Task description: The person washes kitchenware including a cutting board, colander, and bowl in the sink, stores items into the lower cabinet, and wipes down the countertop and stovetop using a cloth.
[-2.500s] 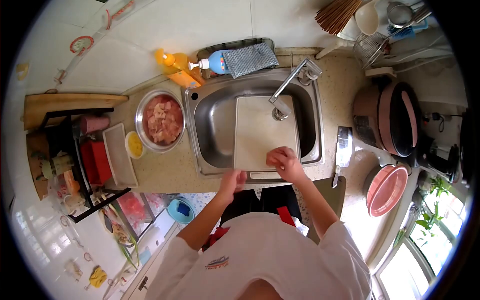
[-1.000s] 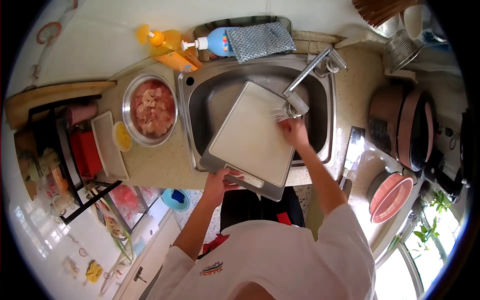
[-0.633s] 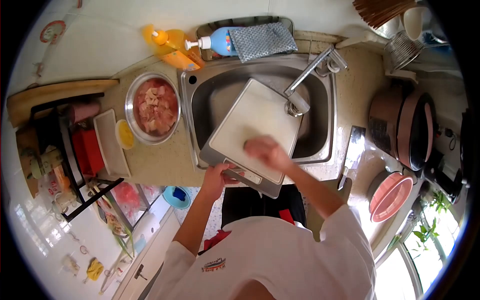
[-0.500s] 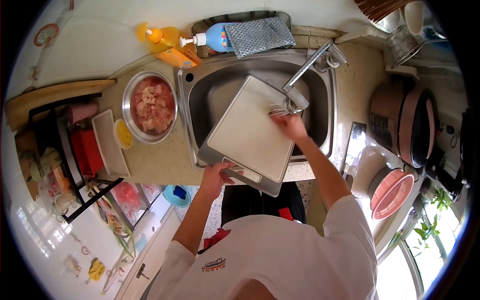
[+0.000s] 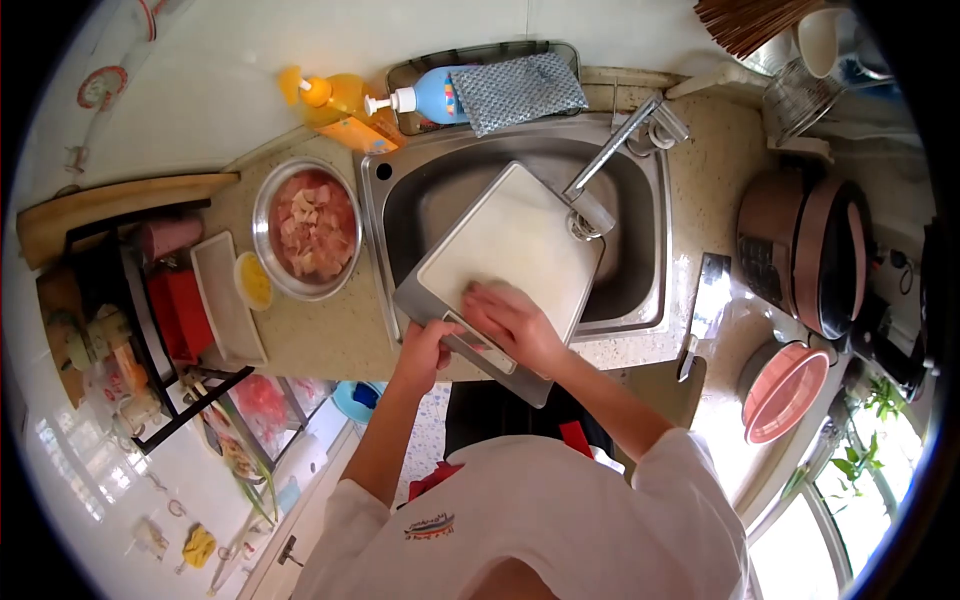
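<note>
A cutting board (image 5: 510,235) with a pale face, grey border and handle slot leans tilted across the sink (image 5: 655,310), its top corner beside the tap. My left hand (image 5: 425,350) is closed around the handle end at the lower left, thumb on the face. My right hand (image 5: 515,325) lies on the lower part of the board, fingers stretched out, slightly blurred, and pressed to the surface. I make out nothing in it. The tap (image 5: 590,210) points down at the board's upper right edge, where water seems to run.
Left of the sink stand a metal bowl of cut raw meat (image 5: 315,230) and a small yellow dish (image 5: 254,281). Behind are soap bottles (image 5: 350,100) and a grey cloth (image 5: 520,90). On the right lie a cleaver (image 5: 710,295), a rice cooker (image 5: 800,250) and a pink basin (image 5: 785,393).
My right hand has moved from the tap down and left onto the lower part of the board. My left hand keeps its hold, and the board has shifted only slightly.
</note>
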A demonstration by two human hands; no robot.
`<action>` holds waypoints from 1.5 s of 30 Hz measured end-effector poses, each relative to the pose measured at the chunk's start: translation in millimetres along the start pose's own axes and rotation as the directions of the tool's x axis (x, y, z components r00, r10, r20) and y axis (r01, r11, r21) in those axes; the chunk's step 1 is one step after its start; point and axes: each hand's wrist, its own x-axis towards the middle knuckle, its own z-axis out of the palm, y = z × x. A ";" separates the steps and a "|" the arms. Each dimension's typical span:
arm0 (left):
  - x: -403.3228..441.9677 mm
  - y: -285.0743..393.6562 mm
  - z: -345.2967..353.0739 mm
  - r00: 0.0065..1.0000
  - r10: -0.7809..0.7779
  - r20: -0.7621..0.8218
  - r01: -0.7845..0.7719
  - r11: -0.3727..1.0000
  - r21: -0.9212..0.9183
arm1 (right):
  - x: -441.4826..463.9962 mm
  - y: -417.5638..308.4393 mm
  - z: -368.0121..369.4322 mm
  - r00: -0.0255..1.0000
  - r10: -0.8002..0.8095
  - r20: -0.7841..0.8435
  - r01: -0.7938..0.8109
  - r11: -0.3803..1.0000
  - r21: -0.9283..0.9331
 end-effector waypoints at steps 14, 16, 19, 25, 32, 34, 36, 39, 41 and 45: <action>-1.5 -0.4 4.9 0.997 -0.063 -0.055 0.066 0.996 0.065 | 6.7 203.2 -53.5 0.758 0.622 -0.194 -0.647 0.756 -0.102; -1.1 2.0 7.0 0.996 -0.059 -0.069 0.064 0.996 0.069 | -6.2 176.0 -63.5 0.796 0.584 -0.157 -0.604 0.751 -0.268; -8.8 13.6 17.8 0.996 -0.058 -0.062 0.062 0.996 0.066 | -25.0 100.8 -52.7 0.942 0.327 -0.070 -0.333 0.936 -0.112; -7.1 12.2 11.8 1.000 -0.028 -0.001 0.028 0.999 0.036 | -28.2 55.0 -41.2 0.984 0.144 -0.105 -0.150 0.988 -0.044; 5.0 -1.7 -2.5 1.000 -0.016 0.004 0.016 0.999 0.035 | 8.9 148.2 -115.8 0.760 0.636 -0.134 -0.599 0.604 -0.526; 7.3 -0.1 -2.7 1.000 -0.015 0.016 0.014 1.000 0.019 | 35.4 149.3 -132.3 0.897 0.258 -0.359 -0.424 0.732 -0.533; 7.1 -4.5 -6.2 1.000 -0.017 0.019 0.017 1.000 -0.003 | 69.8 123.7 -154.3 0.894 0.207 -0.398 -0.382 0.817 -0.432; 9.5 -7.0 -9.2 1.000 0.006 0.010 -0.006 1.000 -0.029 | 118.2 100.6 -172.3 0.917 0.326 -0.229 -0.399 0.742 -0.540; 2.1 -2.9 -2.8 0.999 0.032 -0.010 -0.032 0.999 -0.034 | 139.1 105.9 -176.6 0.880 0.437 -0.183 -0.449 0.643 -0.621; -24.4 7.6 4.2 0.993 0.091 -0.081 -0.091 0.996 0.004 | 157.3 111.4 -175.9 0.794 0.554 -0.249 -0.536 0.446 -0.717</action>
